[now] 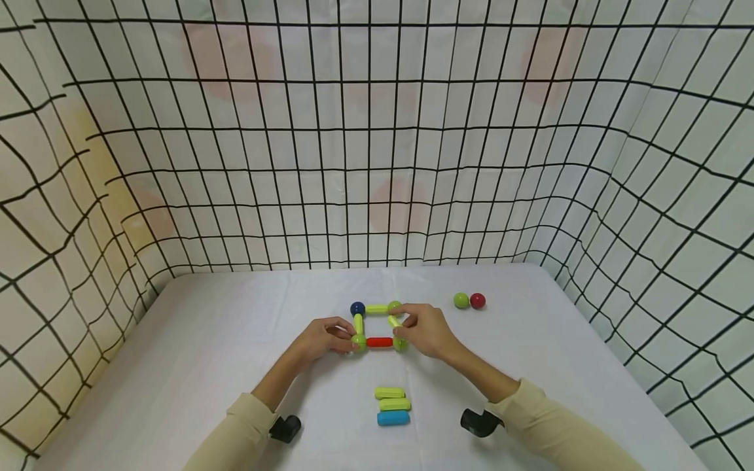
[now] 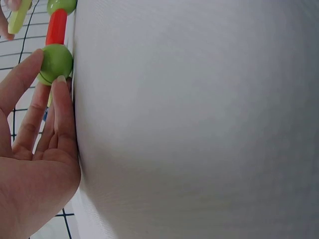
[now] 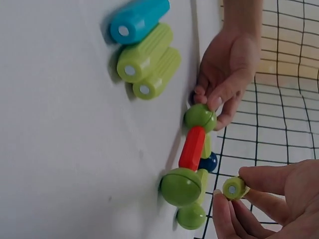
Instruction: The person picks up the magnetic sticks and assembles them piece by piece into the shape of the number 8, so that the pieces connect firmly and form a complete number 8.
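Note:
A flat frame of magnetic rods and balls lies on the table. My left hand (image 1: 326, 338) pinches the near-left green ball (image 2: 56, 63), from which a red rod (image 1: 379, 342) runs to the near-right green ball (image 3: 181, 187). A dark blue ball (image 1: 357, 309) and another green ball (image 1: 395, 306) form the far corners, joined by a yellow-green rod (image 1: 377, 309). Another yellow-green rod (image 1: 358, 323) makes the left side. My right hand (image 1: 428, 330) holds a loose yellow-green rod (image 3: 233, 188) tilted at the right side, its magnet end towards the right wrist camera.
Two yellow-green rods (image 1: 394, 404) and a blue rod (image 1: 393, 418) lie side by side nearer the person. A green ball (image 1: 461, 300) and a red ball (image 1: 478, 301) sit at the far right. Black wire mesh (image 1: 353, 131) stands round the white table (image 1: 206, 340).

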`<state>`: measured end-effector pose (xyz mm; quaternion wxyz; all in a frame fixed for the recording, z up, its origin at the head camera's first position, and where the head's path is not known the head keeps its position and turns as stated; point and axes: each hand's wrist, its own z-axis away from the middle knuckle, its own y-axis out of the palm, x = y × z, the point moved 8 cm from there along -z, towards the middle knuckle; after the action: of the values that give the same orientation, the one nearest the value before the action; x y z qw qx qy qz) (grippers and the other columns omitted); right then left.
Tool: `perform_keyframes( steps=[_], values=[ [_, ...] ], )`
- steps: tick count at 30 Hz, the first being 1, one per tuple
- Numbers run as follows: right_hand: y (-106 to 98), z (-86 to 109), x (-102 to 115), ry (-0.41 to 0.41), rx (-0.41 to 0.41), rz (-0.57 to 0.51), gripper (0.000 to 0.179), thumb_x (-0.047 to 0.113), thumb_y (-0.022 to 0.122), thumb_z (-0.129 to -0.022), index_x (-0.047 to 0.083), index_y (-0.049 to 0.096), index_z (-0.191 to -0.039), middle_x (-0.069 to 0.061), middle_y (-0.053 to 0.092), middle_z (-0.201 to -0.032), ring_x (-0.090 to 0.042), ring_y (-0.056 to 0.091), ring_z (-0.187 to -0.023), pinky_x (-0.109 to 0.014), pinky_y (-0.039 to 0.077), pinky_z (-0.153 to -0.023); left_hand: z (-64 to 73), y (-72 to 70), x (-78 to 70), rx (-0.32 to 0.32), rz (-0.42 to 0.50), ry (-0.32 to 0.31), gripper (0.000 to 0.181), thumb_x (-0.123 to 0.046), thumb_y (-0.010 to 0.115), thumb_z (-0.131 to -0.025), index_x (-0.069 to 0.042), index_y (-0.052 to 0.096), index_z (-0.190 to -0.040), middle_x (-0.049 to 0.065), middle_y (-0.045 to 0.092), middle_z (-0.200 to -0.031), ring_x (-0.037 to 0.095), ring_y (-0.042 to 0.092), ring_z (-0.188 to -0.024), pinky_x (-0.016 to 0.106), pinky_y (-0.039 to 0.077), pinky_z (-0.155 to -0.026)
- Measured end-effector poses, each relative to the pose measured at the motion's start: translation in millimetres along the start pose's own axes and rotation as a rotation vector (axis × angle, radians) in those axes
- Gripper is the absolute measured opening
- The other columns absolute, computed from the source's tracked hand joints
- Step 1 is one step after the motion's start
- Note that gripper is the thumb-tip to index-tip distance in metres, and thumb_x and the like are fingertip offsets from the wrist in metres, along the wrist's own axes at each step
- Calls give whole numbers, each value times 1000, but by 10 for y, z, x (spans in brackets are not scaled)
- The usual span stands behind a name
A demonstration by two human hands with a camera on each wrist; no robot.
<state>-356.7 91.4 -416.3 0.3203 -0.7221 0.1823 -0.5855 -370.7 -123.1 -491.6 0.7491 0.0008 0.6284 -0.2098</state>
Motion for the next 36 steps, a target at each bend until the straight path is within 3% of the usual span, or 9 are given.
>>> perform_keyframes(
  steps=[23, 36],
  values=[
    [-11, -245, -253, 72, -163, -47, 31, 10, 79, -86, 5, 72, -117, -8, 76, -80, -12, 65, -62, -25, 47, -55, 20, -1, -30, -10, 8, 20, 31, -14, 82, -84, -4, 70, -111, 6, 76, -97, 17, 69, -82, 32, 56, -78],
    [100, -299, -379, 100, -178, -83, 32, 10, 79, -85, 5, 72, -116, -10, 77, -84, -13, 70, -66, -25, 52, -58, 12, -2, -28, -10, 14, 24, 31, -14, 83, -83, -4, 70, -110, 5, 75, -95, 17, 69, -81, 32, 56, -77]
  ],
)
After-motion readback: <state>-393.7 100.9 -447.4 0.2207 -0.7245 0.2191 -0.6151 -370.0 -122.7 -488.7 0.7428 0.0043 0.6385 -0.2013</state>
